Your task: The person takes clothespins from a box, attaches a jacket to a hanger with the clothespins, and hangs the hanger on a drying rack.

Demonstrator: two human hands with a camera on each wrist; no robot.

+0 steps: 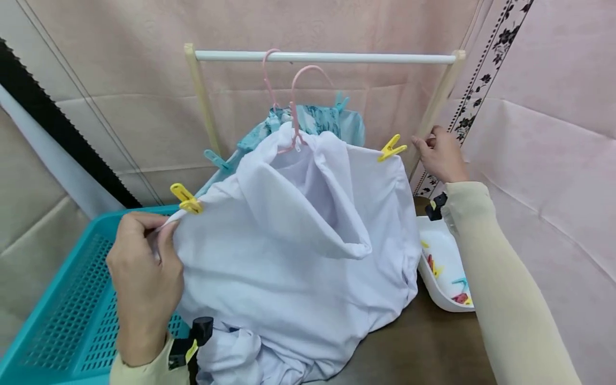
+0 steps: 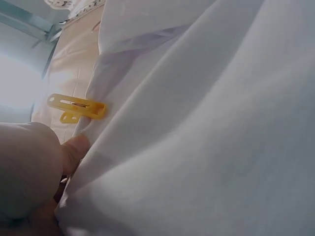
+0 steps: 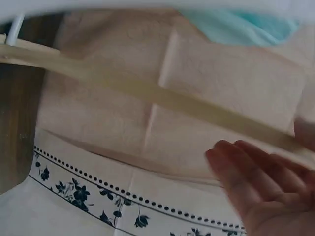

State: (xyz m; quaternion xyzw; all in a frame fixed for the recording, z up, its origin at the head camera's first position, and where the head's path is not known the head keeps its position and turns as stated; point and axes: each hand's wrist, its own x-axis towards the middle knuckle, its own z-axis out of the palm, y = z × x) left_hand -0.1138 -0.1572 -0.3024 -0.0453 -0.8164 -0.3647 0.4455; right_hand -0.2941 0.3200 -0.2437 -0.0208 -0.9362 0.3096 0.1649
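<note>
A white garment (image 1: pixel 269 224) with a wide collar hangs from a pink hanger (image 1: pixel 295 107). My left hand (image 1: pixel 146 272) pinches the edge of its left shoulder between thumb and fingers. Just above those fingers a yellow clothespin (image 1: pixel 186 199) is clipped, seen also as a clothespin (image 2: pixel 78 106) in the left wrist view. Another yellow clothespin (image 1: pixel 392 148) sits on the right shoulder. My right hand (image 1: pixel 443 155) is at the right post (image 1: pixel 435 101) of the rack. In the right wrist view its fingers (image 3: pixel 251 172) lie beside the post, loosely extended, thumb across from them.
Behind hangs a light-blue garment (image 1: pixel 313 118) with blue clothespins (image 1: pixel 217 159), its hanger hooked on the white rod (image 1: pixel 327 56). A turquoise basket (image 1: pixel 62 299) stands at left. A white tray (image 1: pixel 445 299) of loose clothespins lies right on the brown table (image 1: pixel 399 353).
</note>
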